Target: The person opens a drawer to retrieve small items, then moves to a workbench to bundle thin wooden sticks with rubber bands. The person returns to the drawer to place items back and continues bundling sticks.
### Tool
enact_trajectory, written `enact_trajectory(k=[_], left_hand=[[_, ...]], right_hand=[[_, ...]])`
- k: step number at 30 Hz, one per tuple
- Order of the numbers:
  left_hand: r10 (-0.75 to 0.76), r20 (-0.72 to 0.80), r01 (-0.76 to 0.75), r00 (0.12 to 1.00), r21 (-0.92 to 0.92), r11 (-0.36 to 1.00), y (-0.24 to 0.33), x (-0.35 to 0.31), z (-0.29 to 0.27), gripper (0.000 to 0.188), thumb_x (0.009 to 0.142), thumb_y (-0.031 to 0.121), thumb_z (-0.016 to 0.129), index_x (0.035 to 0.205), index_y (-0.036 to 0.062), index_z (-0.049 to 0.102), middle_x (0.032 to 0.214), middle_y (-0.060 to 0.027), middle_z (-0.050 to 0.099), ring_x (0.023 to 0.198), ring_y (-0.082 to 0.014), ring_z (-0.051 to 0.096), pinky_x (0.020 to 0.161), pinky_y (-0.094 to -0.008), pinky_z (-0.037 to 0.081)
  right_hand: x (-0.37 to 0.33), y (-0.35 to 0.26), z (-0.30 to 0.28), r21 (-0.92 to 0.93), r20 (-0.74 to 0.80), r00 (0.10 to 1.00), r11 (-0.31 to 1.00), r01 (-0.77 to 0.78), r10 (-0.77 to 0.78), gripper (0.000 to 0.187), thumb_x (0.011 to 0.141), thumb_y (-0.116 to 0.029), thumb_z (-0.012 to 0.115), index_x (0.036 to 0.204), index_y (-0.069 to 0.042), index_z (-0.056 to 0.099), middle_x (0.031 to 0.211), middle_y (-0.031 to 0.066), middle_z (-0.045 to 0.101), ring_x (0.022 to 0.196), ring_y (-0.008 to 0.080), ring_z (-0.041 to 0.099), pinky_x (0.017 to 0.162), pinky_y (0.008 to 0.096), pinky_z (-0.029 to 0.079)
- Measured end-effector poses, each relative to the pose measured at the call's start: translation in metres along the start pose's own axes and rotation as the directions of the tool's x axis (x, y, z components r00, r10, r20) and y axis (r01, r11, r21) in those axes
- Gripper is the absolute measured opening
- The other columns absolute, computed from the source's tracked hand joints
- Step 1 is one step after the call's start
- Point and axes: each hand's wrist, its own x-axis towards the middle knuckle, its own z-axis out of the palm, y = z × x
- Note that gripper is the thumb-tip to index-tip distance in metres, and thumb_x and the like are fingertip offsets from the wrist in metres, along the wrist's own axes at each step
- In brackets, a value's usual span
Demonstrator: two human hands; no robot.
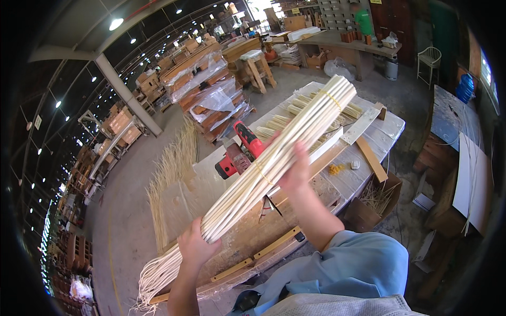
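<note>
Slanting across the table [387, 129], a long bundle of pale rods [279, 158] is being held by two hands set apart: its lower part is being clasped by the left hand [196, 245], its middle by the right hand [296, 171]. A red power tool [250, 140] is being partly covered by the bundle.

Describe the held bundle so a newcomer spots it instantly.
Find the plastic-covered table at centre. Across it, a thick bundle of pale sticks slants from lower left to upper right, the left hand on its lower part, the right hand higher. Unlike the tied bundles lying beyond, it is held up and looks much longer.
</note>
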Motion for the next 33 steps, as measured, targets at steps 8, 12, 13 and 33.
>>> enact_trajectory(k=[8,12,13,33], left_hand=[[-0.052,0.049,0.048,0.997,0.074,0.996,0.003,0.007,0.002,0.072,0.061,0.032,0.085,0.124,0.0107,0.057,0.102,-0.0178,0.069,0.093,-0.0377,0.068,0.082,-0.0484,0.052],[-0.044,0.039,0.043,0.998,0.028,0.999,-0.006,-0.004,-0.009,0.072,0.062,0.032,0.084,0.125,0.0106,0.056,0.102,-0.0183,0.069,0.093,-0.0389,0.068,0.082,-0.049,0.053],[-0.044,0.043,0.043,0.998,0.013,0.999,-0.006,-0.008,-0.008,0.072,0.063,0.031,0.083,0.126,0.0099,0.055,0.102,-0.019,0.07,0.093,-0.0397,0.067,0.083,-0.0486,0.052],[0.032,0.038,-0.033,0.999,0.005,0.999,-0.004,-0.001,-0.007,0.068,0.064,0.032,0.083,0.123,0.0067,0.059,0.099,-0.0195,0.071,0.091,-0.0392,0.069,0.082,-0.0478,0.053]], right_hand=[[-0.075,0.112,0.02,0.029,0.196,0.953,0.97,-0.241,0.231,0.079,0.077,-0.041,0.083,0.136,-0.009,0.044,0.125,0.0113,0.058,0.117,0.0245,0.058,0.1,0.0418,0.051],[-0.017,0.039,0.0,0.158,0.3,0.952,0.981,-0.11,0.058,0.075,0.086,-0.06,0.068,0.139,-0.012,0.046,0.122,0.0131,0.062,0.117,0.0257,0.059,0.097,0.0432,0.055],[-0.013,0.014,0.014,0.183,0.22,0.975,0.983,-0.029,-0.012,0.073,0.087,-0.061,0.066,0.137,-0.012,0.048,0.116,0.0121,0.062,0.11,0.0246,0.061,0.092,0.043,0.057],[-0.021,0.016,0.013,0.138,0.104,0.994,0.99,0.029,-0.044,0.085,0.081,-0.042,0.079,0.144,-0.008,0.034,0.113,0.0102,0.059,0.111,0.0239,0.059,0.099,0.0407,0.05]])
